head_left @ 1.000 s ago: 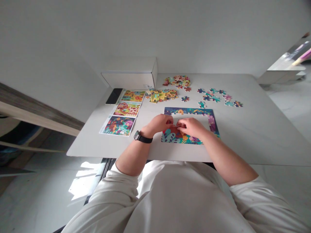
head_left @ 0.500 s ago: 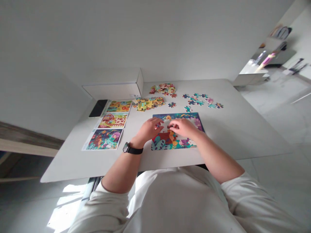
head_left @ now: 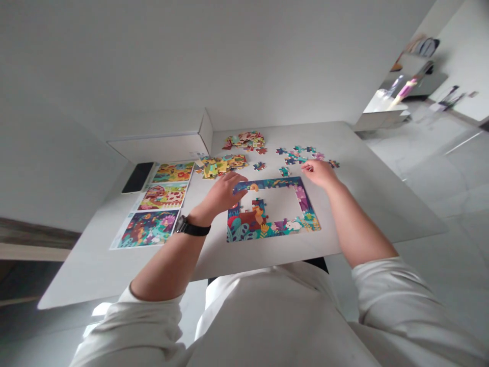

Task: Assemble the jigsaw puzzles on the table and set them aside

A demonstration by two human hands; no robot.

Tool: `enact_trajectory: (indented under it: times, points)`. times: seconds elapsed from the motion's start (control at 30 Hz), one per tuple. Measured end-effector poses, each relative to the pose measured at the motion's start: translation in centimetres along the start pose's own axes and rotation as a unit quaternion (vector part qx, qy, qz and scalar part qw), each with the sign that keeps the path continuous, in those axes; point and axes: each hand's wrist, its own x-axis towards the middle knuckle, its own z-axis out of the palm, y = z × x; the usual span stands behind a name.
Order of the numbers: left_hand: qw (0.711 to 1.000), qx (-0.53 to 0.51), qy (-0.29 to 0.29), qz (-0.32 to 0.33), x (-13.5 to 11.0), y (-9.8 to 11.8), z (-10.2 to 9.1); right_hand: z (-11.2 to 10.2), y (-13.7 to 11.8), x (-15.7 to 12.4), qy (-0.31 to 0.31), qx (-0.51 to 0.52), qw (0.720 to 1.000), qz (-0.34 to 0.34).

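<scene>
A partly assembled jigsaw puzzle point(head_left: 244, 232) lies in front of me, its frame joined around a bare middle, with a brown bear at lower left and a white rabbit at lower right. My left hand point(head_left: 228, 192), with a black watch on the wrist, rests over its upper left edge, thumb and fingers apart and nothing visible in them. Beyond the upper right corner, my right hand point(head_left: 321, 173) reaches to a group of loose teal and purple puzzle pieces point(head_left: 294, 155), fingers loosely bent and apart. Single pieces point(head_left: 284, 172) lie between that group and the puzzle.
Yellow pieces point(head_left: 219, 165) and a red-pink pile point(head_left: 246, 140) sit toward the wall. On the left are a sheet with three pictures point(head_left: 162, 198), a black phone point(head_left: 138, 177) and a white box point(head_left: 160, 147). The table's edge point(head_left: 267, 262) runs close to my body.
My right hand has left the puzzle's middle and moved away and rightward to the loose pieces. My left hand has shifted to the upper left edge. The view has turned slightly.
</scene>
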Motion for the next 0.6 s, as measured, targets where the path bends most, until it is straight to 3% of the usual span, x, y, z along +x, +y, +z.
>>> enact_trajectory:
  times: [0.2,0.27,0.37,0.6]
  points:
    - [0.999,0.015,0.025,-0.034,1.4,-2.1,2.0,2.2,1.8,-0.7,0.023,-0.016,1.000,-0.003]
    - [0.997,0.021,0.052,-0.054,1.1,-2.9,2.9,2.2,1.7,-0.8,0.021,-0.013,1.000,-0.013]
    - [0.997,0.018,0.049,-0.057,0.2,-3.8,3.8,2.2,1.3,-0.9,0.008,-0.015,1.000,-0.023]
    - [0.999,0.004,0.027,-0.046,-0.4,-4.5,3.9,1.8,1.6,-1.3,-0.055,-0.029,0.998,-0.029]
